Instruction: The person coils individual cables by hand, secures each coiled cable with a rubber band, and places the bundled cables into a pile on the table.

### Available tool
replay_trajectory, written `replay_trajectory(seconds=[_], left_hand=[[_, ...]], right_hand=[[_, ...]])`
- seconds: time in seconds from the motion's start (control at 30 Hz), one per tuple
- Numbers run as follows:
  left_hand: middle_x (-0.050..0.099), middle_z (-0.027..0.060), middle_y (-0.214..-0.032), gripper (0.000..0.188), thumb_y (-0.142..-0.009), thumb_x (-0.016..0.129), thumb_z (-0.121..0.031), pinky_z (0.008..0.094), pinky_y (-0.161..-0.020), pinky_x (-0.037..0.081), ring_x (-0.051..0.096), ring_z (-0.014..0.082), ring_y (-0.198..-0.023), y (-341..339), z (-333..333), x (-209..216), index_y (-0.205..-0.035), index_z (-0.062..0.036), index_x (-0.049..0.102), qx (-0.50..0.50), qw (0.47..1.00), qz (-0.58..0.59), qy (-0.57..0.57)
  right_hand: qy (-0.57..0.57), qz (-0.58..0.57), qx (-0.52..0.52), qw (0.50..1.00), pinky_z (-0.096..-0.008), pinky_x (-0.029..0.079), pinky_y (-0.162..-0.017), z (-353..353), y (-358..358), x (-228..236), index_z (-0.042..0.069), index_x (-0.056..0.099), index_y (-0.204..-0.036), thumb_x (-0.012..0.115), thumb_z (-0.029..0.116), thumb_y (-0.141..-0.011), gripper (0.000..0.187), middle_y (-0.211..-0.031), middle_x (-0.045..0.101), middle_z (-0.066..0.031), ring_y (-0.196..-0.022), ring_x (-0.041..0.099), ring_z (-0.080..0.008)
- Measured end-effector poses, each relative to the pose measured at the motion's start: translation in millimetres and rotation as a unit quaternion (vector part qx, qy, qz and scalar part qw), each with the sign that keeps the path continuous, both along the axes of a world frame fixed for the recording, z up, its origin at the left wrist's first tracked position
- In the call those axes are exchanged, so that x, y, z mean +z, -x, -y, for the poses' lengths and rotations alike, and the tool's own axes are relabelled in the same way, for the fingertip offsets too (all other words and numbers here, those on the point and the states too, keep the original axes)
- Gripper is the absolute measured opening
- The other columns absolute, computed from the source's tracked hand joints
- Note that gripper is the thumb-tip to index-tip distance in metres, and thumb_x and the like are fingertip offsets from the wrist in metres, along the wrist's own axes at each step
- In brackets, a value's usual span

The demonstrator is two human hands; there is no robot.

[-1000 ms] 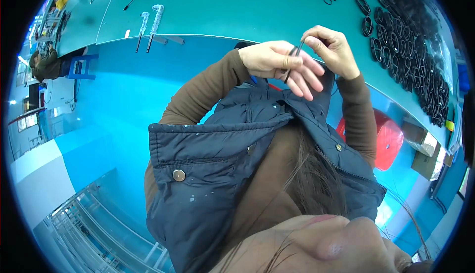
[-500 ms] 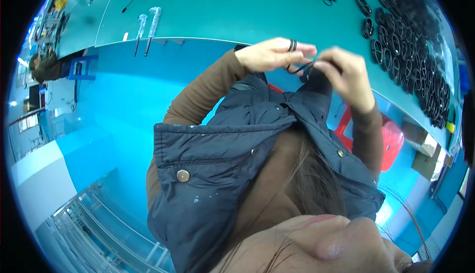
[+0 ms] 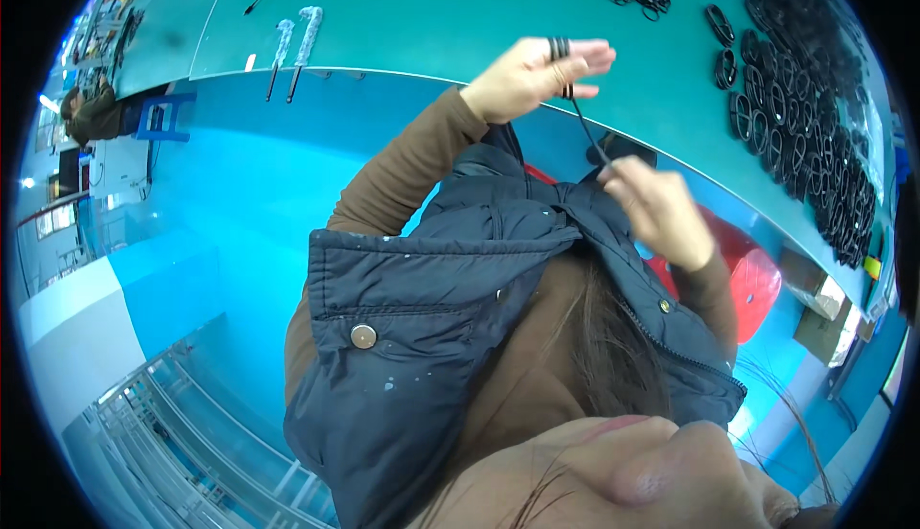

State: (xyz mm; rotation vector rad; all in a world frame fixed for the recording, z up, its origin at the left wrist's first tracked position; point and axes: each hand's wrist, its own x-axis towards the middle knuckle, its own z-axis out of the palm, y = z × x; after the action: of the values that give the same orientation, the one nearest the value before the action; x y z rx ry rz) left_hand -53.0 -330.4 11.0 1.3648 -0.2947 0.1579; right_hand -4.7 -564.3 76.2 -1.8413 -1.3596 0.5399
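- Black cable: looped round left hand's fingers, one run out to right hand, by the green table edge.
- Left: unclenched, fingers extended. Hold them straight for matching loops.
- Right: pinching cable; blurred, exact grip unclear. Even pull.
- Lay turns side by side; overtight ones probably slide off badly.

Upper limbs of the wearer, relative to the dark padded vest. Left forearm, brown-sleeved, slanting up beyond the vest; left hand farther out, fingers extended to the right, thumb angled alongside. Right forearm, bent at the vest's right side; right hand nearer, blurred, fingers curled in a pinch.
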Motion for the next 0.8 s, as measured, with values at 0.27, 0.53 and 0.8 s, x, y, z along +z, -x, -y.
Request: replay_trajectory(seconds=[0.27, 0.53, 0.8], left_hand=[[0.047, 0.0292, -0.134, 0.052, -0.101, 0.043, -0.033, 0.0327, -0.076, 0.059, 0.067, 0.0344, -0.096, 17.9, 25.2, 34.6, -0.136, 0.0055, 0.043, -0.216, 0.947, -0.215, 0.097], [0.044, 0.0341, -0.134, 0.055, -0.100, 0.044, -0.034, 0.0254, -0.065, 0.059, 0.070, 0.0344, -0.084, 16.2, 14.2, 33.0, -0.138, 0.0055, 0.039, -0.261, 0.926, -0.089, 0.258], [0.047, 0.0247, -0.137, 0.042, -0.101, 0.043, -0.022, 0.0341, -0.087, 0.056, 0.061, 0.0353, -0.111, -5.4, -7.1, 14.7, -0.136, 0.0023, 0.045, 0.040, 0.982, -0.043, 0.180]], right_hand=[[-0.107, -0.126, -0.058, 0.985, -0.0234, 0.040, -0.052, -35.2, -60.7, -9.4, 0.003, 0.066, -0.083, 0.062, 0.009, -0.087, 0.007, -0.068, 0.060, -0.0024, -0.055, 0.048, -0.0116], [-0.009, -0.320, -0.148, 0.936, -0.0217, 0.039, -0.053, -8.0, -17.5, -73.9, 0.003, 0.067, -0.089, 0.054, 0.014, -0.095, 0.018, -0.070, 0.060, -0.0009, -0.056, 0.047, -0.0092], [0.023, 0.006, -0.081, 0.996, -0.0287, 0.044, -0.053, 21.9, 14.9, -31.8, 0.003, 0.066, -0.093, 0.060, 0.005, -0.087, 0.009, -0.072, 0.062, -0.0065, -0.053, 0.052, -0.0170]])
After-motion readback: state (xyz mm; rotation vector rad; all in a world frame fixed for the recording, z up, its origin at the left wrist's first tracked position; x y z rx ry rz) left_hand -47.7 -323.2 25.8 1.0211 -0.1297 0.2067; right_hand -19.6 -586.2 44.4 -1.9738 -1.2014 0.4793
